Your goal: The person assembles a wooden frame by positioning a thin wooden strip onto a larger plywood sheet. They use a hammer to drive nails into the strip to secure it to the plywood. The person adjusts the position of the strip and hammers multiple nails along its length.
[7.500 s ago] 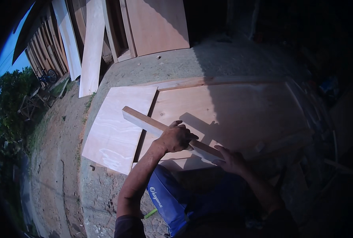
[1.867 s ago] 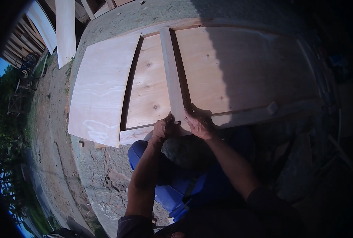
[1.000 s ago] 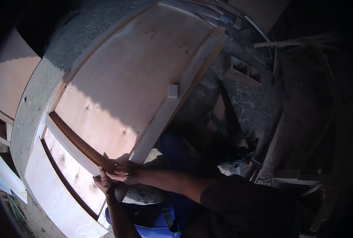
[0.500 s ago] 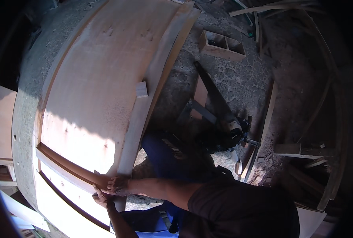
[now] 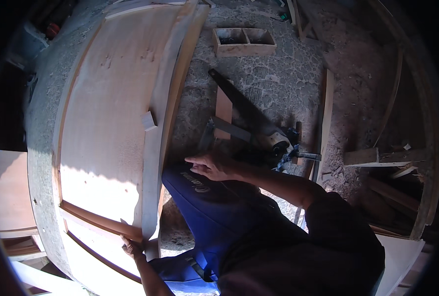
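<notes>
A long wooden panel [image 5: 113, 93] with raised edge strips lies on the left. Across its near part runs a wooden crosspiece [image 5: 98, 222], and my left hand [image 5: 132, 247] is closed round its right end, by the panel's right edge strip. My right hand [image 5: 212, 166] is in the air over my blue trouser leg, fingers stretched to the left, holding nothing visible. A small wood block [image 5: 149, 121] rests on the panel's right edge. Beyond my right hand, a handsaw [image 5: 244, 101] lies on the floor with its handle toward me.
A two-compartment wooden box [image 5: 244, 49] stands on the rough concrete floor. Several dark tools [image 5: 288, 148] lie around the saw handle. A long wooden strip [image 5: 326, 123] lies to their right, with a timber frame [image 5: 377, 158] beyond. Another panel [image 5: 10, 190] is at far left.
My right hand has let go of the crosspiece and moved up and right, over my leg. My left hand stays at the crosspiece's end. The whole view has shifted slightly.
</notes>
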`<state>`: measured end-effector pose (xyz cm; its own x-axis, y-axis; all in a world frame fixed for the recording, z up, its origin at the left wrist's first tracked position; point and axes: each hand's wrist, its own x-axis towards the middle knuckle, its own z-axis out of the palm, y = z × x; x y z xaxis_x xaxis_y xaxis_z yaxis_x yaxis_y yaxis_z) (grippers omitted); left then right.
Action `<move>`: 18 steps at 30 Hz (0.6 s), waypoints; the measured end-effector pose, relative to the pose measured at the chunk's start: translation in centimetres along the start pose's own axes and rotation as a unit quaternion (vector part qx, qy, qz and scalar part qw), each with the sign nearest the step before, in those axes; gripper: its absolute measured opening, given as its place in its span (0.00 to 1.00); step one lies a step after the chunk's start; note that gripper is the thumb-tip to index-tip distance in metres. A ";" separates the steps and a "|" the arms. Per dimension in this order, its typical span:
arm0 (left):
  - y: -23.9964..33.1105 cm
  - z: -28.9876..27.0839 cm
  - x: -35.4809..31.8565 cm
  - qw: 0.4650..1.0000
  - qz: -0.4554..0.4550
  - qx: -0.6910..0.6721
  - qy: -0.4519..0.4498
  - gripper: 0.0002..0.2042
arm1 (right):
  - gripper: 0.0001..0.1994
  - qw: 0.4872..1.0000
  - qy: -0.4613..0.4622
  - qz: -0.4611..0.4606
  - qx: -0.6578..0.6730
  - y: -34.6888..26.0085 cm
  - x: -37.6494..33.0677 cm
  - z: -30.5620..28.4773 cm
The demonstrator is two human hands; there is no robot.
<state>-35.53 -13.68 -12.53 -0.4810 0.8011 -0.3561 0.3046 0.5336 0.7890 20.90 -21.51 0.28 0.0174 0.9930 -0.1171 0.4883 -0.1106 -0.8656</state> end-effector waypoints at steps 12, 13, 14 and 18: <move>0.0 -2.7 1.7 0.996 -0.071 0.042 -0.040 0.47 | 0.11 0.978 -0.064 0.120 -0.160 13.1 -13.8 3.3; -0.9 -2.4 2.1 0.996 -0.065 0.036 -0.042 0.47 | 0.12 0.979 -0.069 0.143 -0.124 12.9 -13.0 3.3; -1.2 -1.7 1.8 0.997 -0.059 0.032 -0.045 0.48 | 0.12 0.979 -0.073 0.169 -0.087 12.2 -12.4 2.8; 1.3 1.5 -1.4 0.998 -0.042 -0.028 -0.022 0.48 | 0.15 0.976 -0.101 0.170 -0.089 11.7 -9.9 -1.4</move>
<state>-33.26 -13.69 -11.77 -0.4665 0.7655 -0.4432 0.2166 0.5847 0.7818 27.63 -32.60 -7.98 0.0411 0.8696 -0.4920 0.6289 -0.4051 -0.6635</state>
